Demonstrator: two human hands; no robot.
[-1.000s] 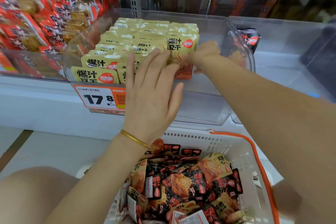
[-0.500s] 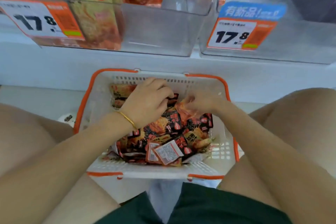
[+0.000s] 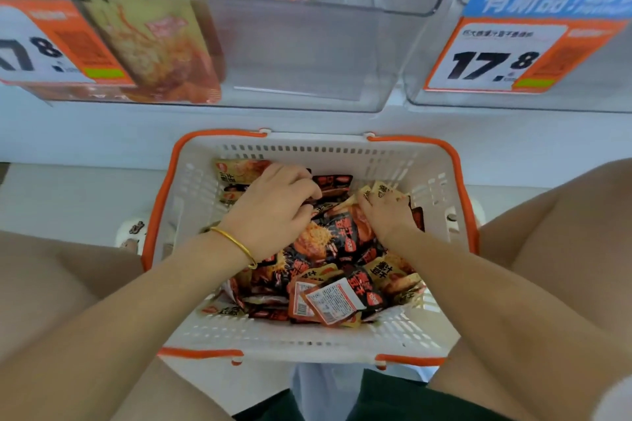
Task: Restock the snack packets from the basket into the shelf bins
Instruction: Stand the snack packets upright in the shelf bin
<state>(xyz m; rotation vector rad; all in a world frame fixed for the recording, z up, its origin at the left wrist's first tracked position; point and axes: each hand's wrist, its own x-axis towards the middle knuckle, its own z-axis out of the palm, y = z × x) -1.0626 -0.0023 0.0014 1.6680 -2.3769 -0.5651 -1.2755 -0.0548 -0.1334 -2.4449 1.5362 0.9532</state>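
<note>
Basket (image 3: 431, 170) full of snack packets (image 3: 330, 248); right hand (image 3: 388, 215) fingers grip a yellow packet (image 3: 385, 191); left hand (image 3: 273, 212) fingers curl among them, grasp unclear.

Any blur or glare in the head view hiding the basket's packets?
Head view: even light, no glare on the packets in the basket; the left hand and right hand hide some; the left price tag and bin above look soft; wide-angle bending at edges.
</note>
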